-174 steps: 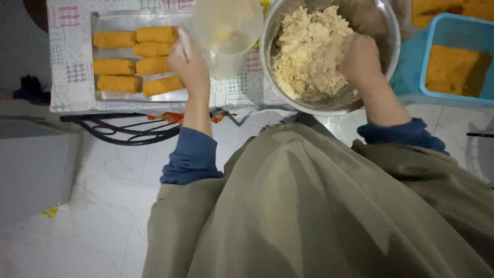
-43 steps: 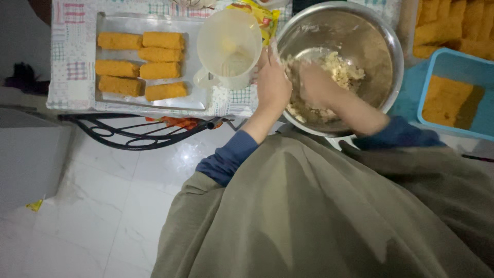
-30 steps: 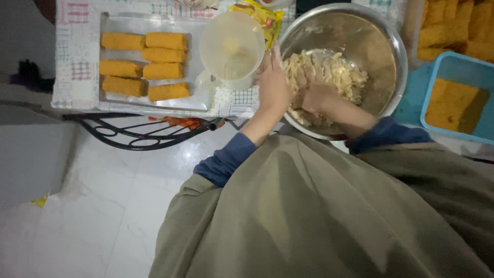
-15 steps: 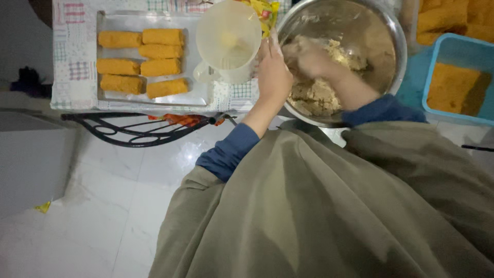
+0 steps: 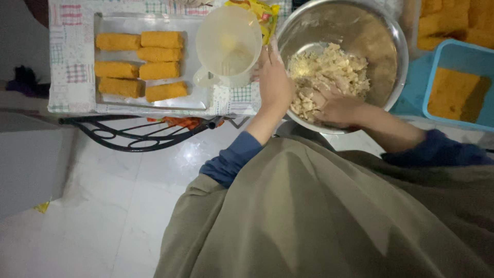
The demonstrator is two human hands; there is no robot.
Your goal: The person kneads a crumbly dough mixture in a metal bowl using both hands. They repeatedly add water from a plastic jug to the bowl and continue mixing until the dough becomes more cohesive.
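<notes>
A large steel bowl (image 5: 381,36) holds pale crumbly dough (image 5: 334,69). My left hand (image 5: 274,82) grips the bowl's near-left rim. My right hand (image 5: 337,108) is down inside the bowl, fingers pressed into the dough at its near side. A translucent plastic jug (image 5: 226,46) stands just left of my left hand, not touched.
A metal tray (image 5: 193,92) with several breaded orange rolls (image 5: 139,64) lies at the left on a chequered cloth. A blue tub (image 5: 458,85) of orange crumbs sits at the right, more breaded pieces (image 5: 453,20) behind it. A black metal table frame (image 5: 144,136) shows below; white floor underneath.
My left hand left the jug and took hold of the bowl's rim. My right hand has kept working the dough, shifting from the bowl's middle toward its near side.
</notes>
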